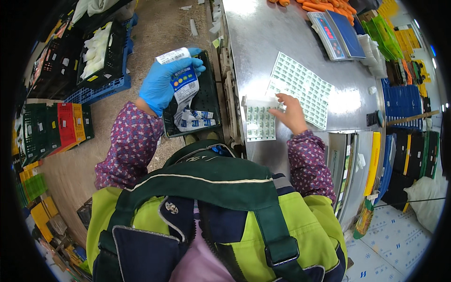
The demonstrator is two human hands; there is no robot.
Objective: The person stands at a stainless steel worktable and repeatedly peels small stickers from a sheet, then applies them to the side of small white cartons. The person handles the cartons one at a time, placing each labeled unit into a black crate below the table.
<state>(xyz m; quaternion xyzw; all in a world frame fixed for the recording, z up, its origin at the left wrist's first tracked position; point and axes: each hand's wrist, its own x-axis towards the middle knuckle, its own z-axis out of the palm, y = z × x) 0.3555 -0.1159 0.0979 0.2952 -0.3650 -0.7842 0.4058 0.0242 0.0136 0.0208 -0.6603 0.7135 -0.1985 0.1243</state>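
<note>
My left hand [165,79], in a blue glove, is closed around a strip of printed labels [186,84]. The strip hangs down into a dark green plastic crate [208,88], where its lower part lies folded. On the steel table, my bare right hand [289,112] has thumb and forefinger apart over the edge of a small sheet of stickers [260,121]; whether the fingertips touch it I cannot tell. A larger sheet of green-and-white stickers [303,88] lies beside it, partly under the hand.
A digital scale [336,35] and carrots [327,5] are at the table's far end, with a green basket [382,37] beyond. To the left, a black crate of white produce [102,53] rests on a blue pallet [102,91], near stacked coloured crates [56,127].
</note>
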